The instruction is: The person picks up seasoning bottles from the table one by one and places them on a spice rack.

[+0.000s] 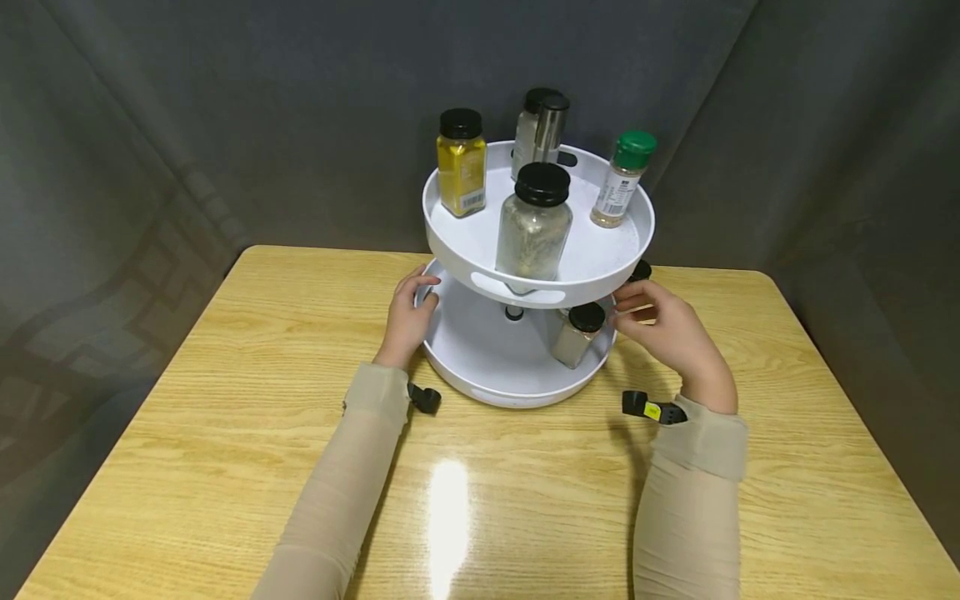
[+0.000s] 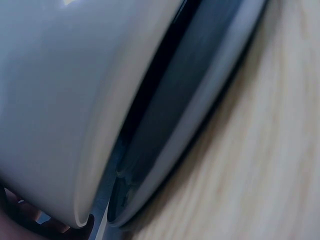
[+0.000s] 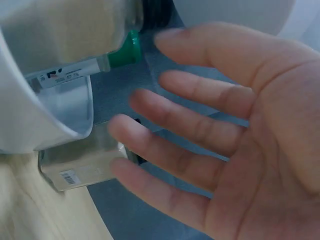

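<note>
A white two-tier turntable tray (image 1: pixel 517 397) stands on the table. My left hand (image 1: pixel 407 321) grips the left rim of its lower tier; in the left wrist view only a few fingers (image 2: pixel 30 212) show at the lower left. Beside the lower tier's right rim is my right hand (image 1: pixel 671 329), fingers extended and spread, holding nothing. Close by its fingertips, a square glass jar (image 3: pixel 82 162) with a barcode label stands on the table outside the tray. On the lower tier sit a black-lidded jar (image 1: pixel 574 343) and a green-capped shaker (image 3: pixel 125 52).
The upper tier (image 1: pixel 600 250) carries a jar of yellow powder (image 1: pixel 461 171), a large black-lidded jar (image 1: pixel 534 233), a green-capped shaker (image 1: pixel 618 187) and a metal-topped container (image 1: pixel 551 125) beside another black-lidded jar (image 1: pixel 525 137). Dark curtains (image 1: pixel 262 125) hang behind the wooden table (image 1: pixel 525 500).
</note>
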`<state>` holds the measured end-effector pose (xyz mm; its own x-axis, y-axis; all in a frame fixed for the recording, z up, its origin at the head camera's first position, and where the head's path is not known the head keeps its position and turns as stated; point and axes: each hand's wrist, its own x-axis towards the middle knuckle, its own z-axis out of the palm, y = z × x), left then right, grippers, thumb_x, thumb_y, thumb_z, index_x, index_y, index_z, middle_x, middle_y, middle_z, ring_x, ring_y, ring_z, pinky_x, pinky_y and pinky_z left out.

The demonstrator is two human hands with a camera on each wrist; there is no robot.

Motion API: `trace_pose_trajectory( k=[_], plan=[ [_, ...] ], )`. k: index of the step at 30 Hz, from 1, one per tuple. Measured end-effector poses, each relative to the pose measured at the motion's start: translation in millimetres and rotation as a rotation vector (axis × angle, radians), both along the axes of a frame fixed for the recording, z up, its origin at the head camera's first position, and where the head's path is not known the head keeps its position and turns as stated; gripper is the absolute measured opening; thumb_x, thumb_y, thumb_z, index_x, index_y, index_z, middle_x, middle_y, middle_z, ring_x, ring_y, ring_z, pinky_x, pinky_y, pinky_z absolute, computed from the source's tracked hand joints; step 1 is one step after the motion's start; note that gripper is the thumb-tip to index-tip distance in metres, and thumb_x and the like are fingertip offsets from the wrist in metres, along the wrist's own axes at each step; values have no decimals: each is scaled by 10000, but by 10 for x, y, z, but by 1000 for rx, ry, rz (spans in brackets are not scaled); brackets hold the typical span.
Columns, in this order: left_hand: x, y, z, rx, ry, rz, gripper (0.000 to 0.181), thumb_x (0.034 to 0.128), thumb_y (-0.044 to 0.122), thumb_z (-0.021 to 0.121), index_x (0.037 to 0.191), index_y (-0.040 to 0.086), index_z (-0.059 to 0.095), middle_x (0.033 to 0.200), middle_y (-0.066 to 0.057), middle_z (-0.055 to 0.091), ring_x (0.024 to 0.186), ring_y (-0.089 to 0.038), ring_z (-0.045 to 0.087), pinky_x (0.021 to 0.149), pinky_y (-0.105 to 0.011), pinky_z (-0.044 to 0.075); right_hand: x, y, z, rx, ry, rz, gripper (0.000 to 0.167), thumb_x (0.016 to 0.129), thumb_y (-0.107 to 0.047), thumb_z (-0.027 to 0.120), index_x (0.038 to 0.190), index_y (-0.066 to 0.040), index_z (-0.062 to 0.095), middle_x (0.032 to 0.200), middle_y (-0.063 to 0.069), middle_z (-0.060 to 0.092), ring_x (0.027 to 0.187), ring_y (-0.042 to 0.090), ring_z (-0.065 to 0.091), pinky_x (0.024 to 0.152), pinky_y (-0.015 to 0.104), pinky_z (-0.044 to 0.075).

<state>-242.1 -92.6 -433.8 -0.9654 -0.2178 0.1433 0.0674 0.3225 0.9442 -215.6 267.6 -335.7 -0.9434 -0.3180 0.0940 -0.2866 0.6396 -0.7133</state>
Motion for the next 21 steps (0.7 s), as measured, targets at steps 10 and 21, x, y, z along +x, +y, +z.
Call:
trace_pose_trajectory(
  k=[10,21],
  plan=[
    [-12,-1,-7,1,23,4,267,981,44,541,1219,-12,651,1583,-114,403,1496,-288,300,1244,-358,206,-66,-28,-93,-74,81,-230,423,988,-187,615,1337,42,544,1292,276,596,1171,476,575,963,579,504],
    [-10,0,-11,4,22,6,263,978,41,542,1212,-13,650,1585,-111,400,1495,-287,303,1242,-349,214,-189,-98,-258,-214,174,-510,431,929,-76,627,1334,54,555,1312,207,572,1136,349,614,911,307,535]
  ],
)
